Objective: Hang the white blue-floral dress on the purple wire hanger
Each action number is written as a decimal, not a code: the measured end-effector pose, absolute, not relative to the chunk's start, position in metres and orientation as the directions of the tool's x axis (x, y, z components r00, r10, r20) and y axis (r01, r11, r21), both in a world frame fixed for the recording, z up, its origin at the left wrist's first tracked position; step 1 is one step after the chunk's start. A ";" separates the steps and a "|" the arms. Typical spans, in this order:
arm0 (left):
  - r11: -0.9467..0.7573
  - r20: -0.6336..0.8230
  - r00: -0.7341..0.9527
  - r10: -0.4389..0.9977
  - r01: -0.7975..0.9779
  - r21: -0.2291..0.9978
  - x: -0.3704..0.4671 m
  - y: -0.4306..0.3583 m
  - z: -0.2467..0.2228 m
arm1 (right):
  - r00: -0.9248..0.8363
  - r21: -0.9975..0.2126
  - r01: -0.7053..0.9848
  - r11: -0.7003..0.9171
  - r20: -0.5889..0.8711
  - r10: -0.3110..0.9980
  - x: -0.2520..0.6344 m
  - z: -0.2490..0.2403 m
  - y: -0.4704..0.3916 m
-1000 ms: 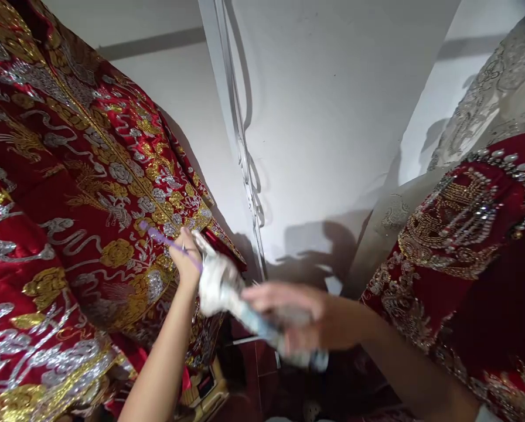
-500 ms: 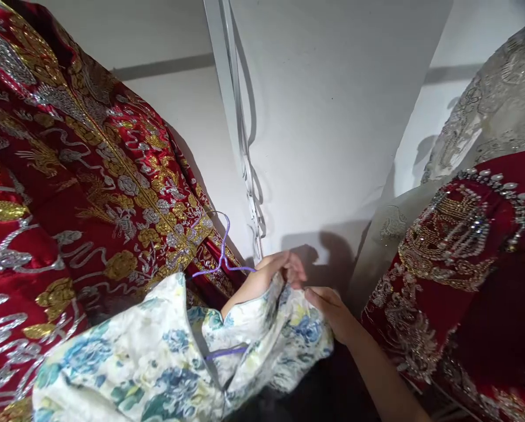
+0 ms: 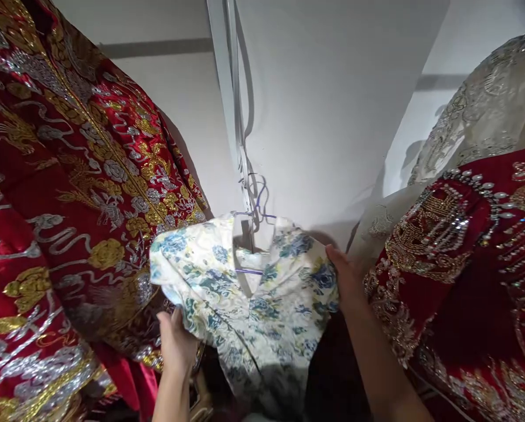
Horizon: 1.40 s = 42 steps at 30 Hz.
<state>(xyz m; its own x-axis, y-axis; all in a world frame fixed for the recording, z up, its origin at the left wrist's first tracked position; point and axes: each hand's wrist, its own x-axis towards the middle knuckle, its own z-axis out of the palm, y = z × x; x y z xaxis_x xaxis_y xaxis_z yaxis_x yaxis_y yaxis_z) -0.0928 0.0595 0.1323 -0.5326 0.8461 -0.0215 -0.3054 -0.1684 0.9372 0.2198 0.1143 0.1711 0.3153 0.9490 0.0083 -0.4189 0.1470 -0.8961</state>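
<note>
A white dress with blue and green flowers [image 3: 284, 305] hangs facing me on a thin purple wire hanger [image 3: 249, 271]. The bar of that hanger shows inside the V-neck, and its hook is up by the slotted metal wall strip. At the sleeve on the right side, my right hand [image 3: 350, 278] pinches the edge of the cloth, thumb in front. My left hand [image 3: 177, 343] is just below the other sleeve, thumb raised and apart from the fingers, with no cloth visibly gripped. Some of its fingers are hidden. The lower part of the dress falls into shadow.
A red gown with gold and silver embroidery [image 3: 108, 193] hangs close on the left. On the right stand a beaded red gown [image 3: 447, 264] and a sheer pale lace garment [image 3: 477, 117]. The slotted metal strip [image 3: 234, 88] runs down the white wall [image 3: 328, 105].
The dress has moved from lower left to the middle, its hanger now up at the wall strip. My left hand has come out of the neckline to the left sleeve; my right hand has shifted outward.
</note>
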 end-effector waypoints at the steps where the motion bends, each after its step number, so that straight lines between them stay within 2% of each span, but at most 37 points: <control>1: -0.112 -0.058 -0.556 0.829 -0.266 0.957 -0.098 0.054 0.122 | 0.276 -0.890 -0.434 0.141 0.017 0.961 0.212 0.172 0.118; 3: 0.000 -0.080 -0.528 0.845 -0.149 0.989 -0.102 0.044 0.102 | 0.242 -0.875 -0.469 0.117 0.000 0.970 0.202 0.167 0.122; 6: 0.078 -0.081 -0.448 0.890 -0.024 0.997 -0.097 0.033 0.081 | 0.390 -0.889 -0.431 0.153 -0.031 0.920 0.203 0.144 0.121; 9: 0.139 -0.138 -0.459 0.878 -0.030 0.990 -0.084 0.025 0.072 | 0.634 -0.952 -0.170 0.254 0.092 0.768 0.211 0.107 0.111; 11: 0.174 -0.175 -0.523 0.834 -0.052 0.983 -0.075 0.023 0.073 | 0.718 -0.966 -0.020 0.259 0.166 0.676 0.212 0.086 0.101; 12: 0.190 -0.196 -0.533 0.823 -0.068 0.980 -0.070 0.023 0.075 | 0.721 -0.970 0.010 0.242 0.175 0.671 0.210 0.079 0.096; 14: 0.212 -0.238 -0.491 0.838 -0.109 0.971 -0.063 0.026 0.080 | 0.584 -0.982 0.017 0.186 0.161 0.796 0.200 0.073 0.087; 16: 0.228 -0.274 -0.428 0.861 -0.157 0.961 -0.057 0.029 0.086 | 0.226 -0.993 0.035 0.109 0.114 0.967 0.185 0.075 0.078; 17: 0.236 -0.289 -0.412 0.864 -0.175 0.956 -0.054 0.031 0.089 | 0.003 -0.996 0.054 0.075 0.075 0.997 0.175 0.077 0.073; 19: 0.244 -0.302 -0.405 0.863 -0.189 0.951 -0.049 0.033 0.094 | -0.345 -0.996 0.081 0.033 0.003 0.938 0.156 0.082 0.063; 20: 0.245 -0.304 -0.399 0.865 -0.191 0.950 -0.047 0.033 0.095 | -0.430 -0.995 0.094 0.024 -0.019 0.903 0.147 0.082 0.058; 22: 0.245 -0.302 -0.370 0.879 -0.194 0.950 -0.045 0.033 0.097 | -0.463 -0.993 0.118 0.027 -0.030 0.886 0.132 0.081 0.052; 25: 0.231 -0.292 -0.355 0.888 -0.205 0.951 -0.045 0.030 0.093 | -0.414 -0.990 0.125 0.065 0.007 0.910 0.124 0.077 0.052; 31: 0.156 -0.248 -0.464 0.850 -0.229 0.961 -0.055 0.027 0.069 | -0.427 -0.995 0.070 0.075 0.038 0.904 0.128 0.076 0.053; 34: 0.088 -0.167 -0.527 0.834 -0.171 0.981 -0.067 0.032 0.061 | -0.394 -0.998 0.044 0.036 0.016 0.919 0.122 0.072 0.047; 36: 0.021 -0.054 -0.564 0.824 -0.065 0.998 -0.079 0.036 0.059 | -0.337 -1.000 0.010 0.011 0.007 0.942 0.114 0.068 0.042; 39: -0.189 0.261 -0.620 0.740 0.180 0.965 -0.097 0.034 0.058 | -0.265 -0.999 -0.049 -0.001 0.013 0.964 0.098 0.063 0.035; 42: -0.416 0.605 -0.552 0.574 0.440 0.796 -0.102 0.026 0.045 | -0.249 -0.997 -0.079 0.000 0.020 0.968 0.082 0.059 0.031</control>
<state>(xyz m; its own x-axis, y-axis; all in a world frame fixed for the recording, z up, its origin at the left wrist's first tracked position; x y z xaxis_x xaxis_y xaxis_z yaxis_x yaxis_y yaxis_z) -0.1021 0.0259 0.0445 -0.5519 0.5741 0.6048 0.4396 -0.4159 0.7961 0.0824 0.0309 0.0588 -0.2490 0.9683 0.0200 -0.0786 0.0004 -0.9969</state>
